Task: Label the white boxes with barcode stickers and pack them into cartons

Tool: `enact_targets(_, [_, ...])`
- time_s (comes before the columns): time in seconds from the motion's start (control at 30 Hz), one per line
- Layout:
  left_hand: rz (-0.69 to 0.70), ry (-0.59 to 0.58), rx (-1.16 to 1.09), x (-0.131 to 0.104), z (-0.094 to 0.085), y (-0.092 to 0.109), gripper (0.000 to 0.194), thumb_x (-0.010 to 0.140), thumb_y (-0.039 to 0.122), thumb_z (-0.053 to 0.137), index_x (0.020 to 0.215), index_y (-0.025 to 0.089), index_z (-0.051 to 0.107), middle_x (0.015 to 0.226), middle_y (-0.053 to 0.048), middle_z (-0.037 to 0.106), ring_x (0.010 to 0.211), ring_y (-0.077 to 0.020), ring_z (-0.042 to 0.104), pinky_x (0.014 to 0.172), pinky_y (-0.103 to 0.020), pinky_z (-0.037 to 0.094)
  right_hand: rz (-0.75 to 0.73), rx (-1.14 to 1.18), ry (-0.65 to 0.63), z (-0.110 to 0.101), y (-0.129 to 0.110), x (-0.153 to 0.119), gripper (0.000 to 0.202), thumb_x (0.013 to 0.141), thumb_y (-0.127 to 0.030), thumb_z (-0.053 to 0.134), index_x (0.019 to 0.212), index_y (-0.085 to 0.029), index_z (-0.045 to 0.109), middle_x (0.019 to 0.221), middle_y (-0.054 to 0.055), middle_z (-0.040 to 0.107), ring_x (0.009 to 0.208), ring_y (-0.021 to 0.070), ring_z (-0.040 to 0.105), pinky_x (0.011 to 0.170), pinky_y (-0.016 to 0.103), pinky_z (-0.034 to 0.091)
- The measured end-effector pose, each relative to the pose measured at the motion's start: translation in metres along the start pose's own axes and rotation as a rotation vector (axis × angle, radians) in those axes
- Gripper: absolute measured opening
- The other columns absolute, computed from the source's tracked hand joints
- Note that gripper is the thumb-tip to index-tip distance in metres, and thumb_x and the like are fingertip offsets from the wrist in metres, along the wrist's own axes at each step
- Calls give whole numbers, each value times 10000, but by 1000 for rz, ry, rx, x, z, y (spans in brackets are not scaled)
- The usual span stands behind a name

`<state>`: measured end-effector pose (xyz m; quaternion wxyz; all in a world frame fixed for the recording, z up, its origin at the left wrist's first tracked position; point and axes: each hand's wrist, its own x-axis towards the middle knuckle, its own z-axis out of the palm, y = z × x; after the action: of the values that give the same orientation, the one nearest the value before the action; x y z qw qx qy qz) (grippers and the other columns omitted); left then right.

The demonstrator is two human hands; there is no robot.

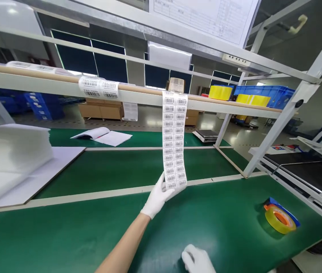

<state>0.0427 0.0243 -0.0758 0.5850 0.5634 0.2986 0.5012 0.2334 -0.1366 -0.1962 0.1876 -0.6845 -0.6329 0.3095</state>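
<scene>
My left hand (pixel 155 198) pinches the label strip (pixel 174 138) steady; my right hand (pixel 198 260), grip unclear, probably must reach farther.

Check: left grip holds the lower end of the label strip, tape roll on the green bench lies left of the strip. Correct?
No: in the head view the tape roll on the green bench lies right of the label strip. The left grip holds its lower end.

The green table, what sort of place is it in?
Probably a factory or packing workshop: there are barcode labels, a tape roll on the green table and cardboard boxes behind.
</scene>
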Motion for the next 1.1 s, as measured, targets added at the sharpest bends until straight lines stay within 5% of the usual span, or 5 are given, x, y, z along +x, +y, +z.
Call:
enact_targets(0.27, [-56, 94, -7, -52, 26, 41, 1165, 914, 361, 727, 1668, 310, -159, 1498, -112, 623, 1407, -266, 581, 1218, -453, 432, -120, 474, 494, -75, -50, 17, 601, 1003, -547, 496, 1492, -198, 525, 1503, 147, 592, 1320, 297, 624, 1096, 469, 537])
enact_targets(0.53, [-16, 51, 196, -61, 20, 49, 666, 929, 264, 686, 1550, 320, 452, 1616, -50, 510, 1458, -264, 524, 1187, -400, 479, -243, 467, 511, -96, -103, 29, 605, 949, -469, 578, 1468, -160, 541, 935, 64, 754, 922, 284, 735, 926, 479, 606])
enact_targets(0.83, [10, 99, 298, -56, 22, 57, 431, 909, 302, 700, 1331, 252, 630, 1439, -93, 661, 1306, -287, 651, 1128, -457, 520, -294, 357, 653, -91, -97, 33, 491, 976, -396, 571, 1423, -193, 571, 1111, 98, 748, 1004, 282, 724, 931, 508, 615])
enact_targets(0.97, [37, 123, 349, -51, 26, 57, 391, 896, 314, 693, 1278, 233, 675, 1374, -99, 702, 1261, -293, 674, 1110, -462, 525, -444, 149, 933, -100, -104, 31, 362, 963, -318, 625, 1313, -230, 650, 1354, 143, 637, 1214, 328, 640, 987, 568, 591])
enact_targets(1.1, [38, 145, 327, -46, 32, 58, 366, 889, 328, 694, 1247, 252, 699, 1322, -73, 733, 1204, -285, 704, 1081, -453, 549, -675, 7, 963, -117, -126, 31, 303, 959, -178, 626, 1241, -271, 689, 1290, 116, 647, 1231, 304, 612, 1019, 542, 578])
